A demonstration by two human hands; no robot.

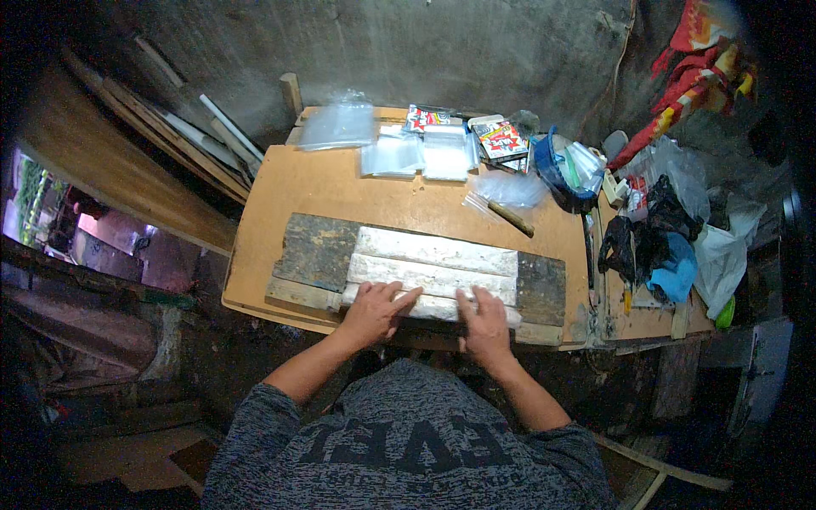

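Note:
A whitish, ridged piece [433,273], scuffed and made up of several long strips side by side, lies across a dark wooden board [314,252]. I cannot make out whether it is cloth, paper or something else. On the left part of its near edge rests my left hand [371,314], fingers stretched forward and thumb pointing inward. My right hand [486,328] lies at the right part of the same edge, its fingers extended over the nearest strip. Both hands press down from above with nothing visibly gripped. Their palms hide part of the near edge.
Clear plastic bags [338,126] and small packets [449,155] lie along the table's [263,204] far side, beside printed boxes [500,138]. A brown stick [512,218] and a blue container [557,174] are further right. Black bags [625,246] crowd the right edge; planks [161,127] lean at left.

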